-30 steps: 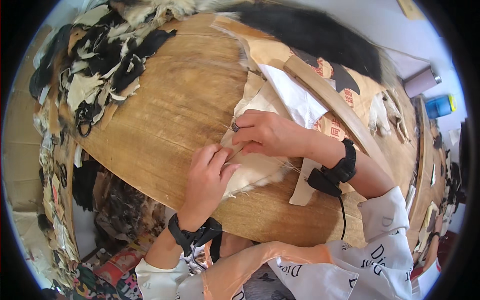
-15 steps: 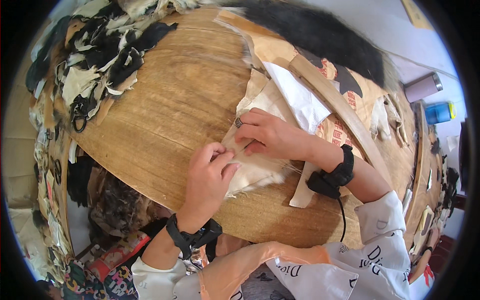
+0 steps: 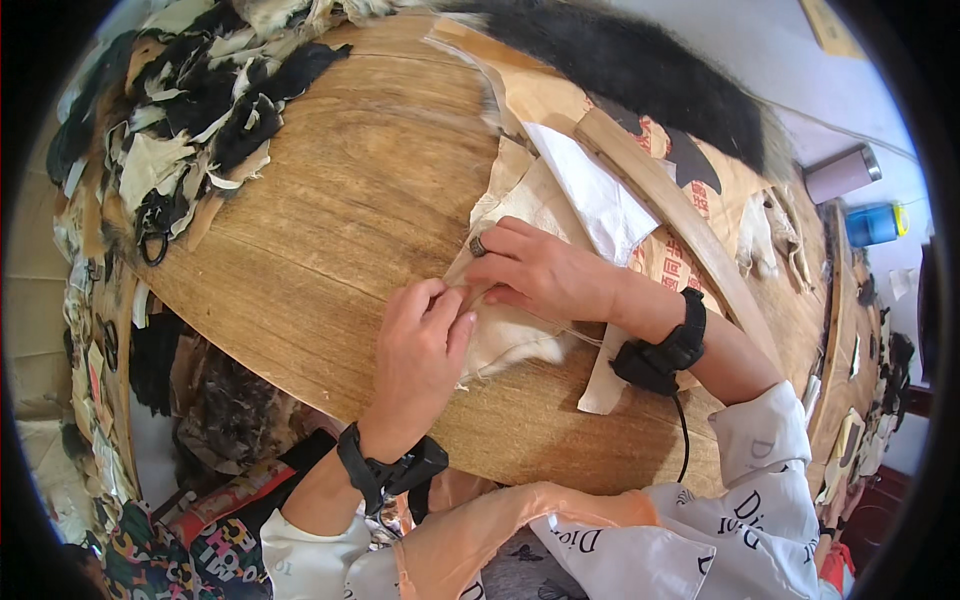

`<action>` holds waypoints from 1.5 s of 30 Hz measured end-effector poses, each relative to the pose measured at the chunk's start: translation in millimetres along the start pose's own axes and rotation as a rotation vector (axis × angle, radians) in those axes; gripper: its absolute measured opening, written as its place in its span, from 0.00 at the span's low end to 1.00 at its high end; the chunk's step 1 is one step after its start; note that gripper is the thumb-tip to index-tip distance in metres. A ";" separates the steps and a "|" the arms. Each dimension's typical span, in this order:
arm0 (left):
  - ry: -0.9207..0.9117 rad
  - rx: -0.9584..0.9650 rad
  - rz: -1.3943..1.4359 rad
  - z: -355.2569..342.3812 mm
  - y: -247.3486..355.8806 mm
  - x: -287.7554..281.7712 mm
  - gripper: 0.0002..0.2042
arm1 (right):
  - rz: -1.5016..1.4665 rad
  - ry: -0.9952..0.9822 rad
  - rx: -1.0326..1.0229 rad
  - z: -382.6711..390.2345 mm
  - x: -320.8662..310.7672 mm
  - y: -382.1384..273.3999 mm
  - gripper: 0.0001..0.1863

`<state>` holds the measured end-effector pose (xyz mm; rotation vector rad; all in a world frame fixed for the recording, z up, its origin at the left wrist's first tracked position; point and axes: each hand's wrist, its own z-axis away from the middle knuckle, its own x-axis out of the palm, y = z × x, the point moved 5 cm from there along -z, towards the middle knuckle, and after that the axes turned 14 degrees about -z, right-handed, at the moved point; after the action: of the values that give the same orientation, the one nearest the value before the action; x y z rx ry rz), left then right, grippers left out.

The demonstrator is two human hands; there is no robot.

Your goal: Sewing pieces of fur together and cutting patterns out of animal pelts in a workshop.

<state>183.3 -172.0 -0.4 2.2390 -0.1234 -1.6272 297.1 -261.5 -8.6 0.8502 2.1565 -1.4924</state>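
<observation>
A cream piece of fur hide lies on the wooden tabletop, partly under my hands. My left hand is closed in a pinch at the hide's left edge. My right hand, with a ring on one finger, has its fingers curled and pinched right beside the left fingertips. Both sets of fingertips meet on the hide, and whatever small thing may sit between them is hidden. A thin thread-like strand runs out to the right from below my right hand.
Black and cream fur scraps are heaped at the far left, scissors handles beside them. To the right lie a white sheet, printed brown paper and a long wooden strip. Black fur stretches along the back.
My right fingers have closed in tighter against my left fingertips. The hide has barely shifted, and the view has moved slightly.
</observation>
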 end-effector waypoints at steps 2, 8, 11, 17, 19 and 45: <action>0.000 -0.020 0.014 0.0 -0.1 -0.2 0.12 | -0.018 0.033 0.023 -0.2 -1.7 0.0 0.18; -0.090 -0.060 0.061 -1.1 -1.9 3.6 0.16 | -0.040 0.026 0.042 -1.5 -3.5 -2.7 0.18; -0.084 -0.104 0.098 -1.1 -3.5 5.4 0.16 | -0.019 0.035 0.045 -2.5 -4.5 -3.5 0.18; -0.015 -0.038 -0.002 -1.4 1.1 6.5 0.14 | 0.054 0.007 -0.005 -1.3 -0.6 -1.8 0.16; 0.043 -0.010 -0.045 -2.4 3.6 5.2 0.12 | 0.162 0.018 -0.095 -0.3 -0.1 -3.2 0.14; -0.018 -0.049 0.234 -4.0 -13.9 4.6 0.08 | -0.173 0.079 0.133 -7.8 -14.8 5.5 0.03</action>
<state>186.5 -159.4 -8.3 2.0859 -0.3328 -1.5088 311.9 -256.7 -0.5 0.7960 2.2578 -1.7309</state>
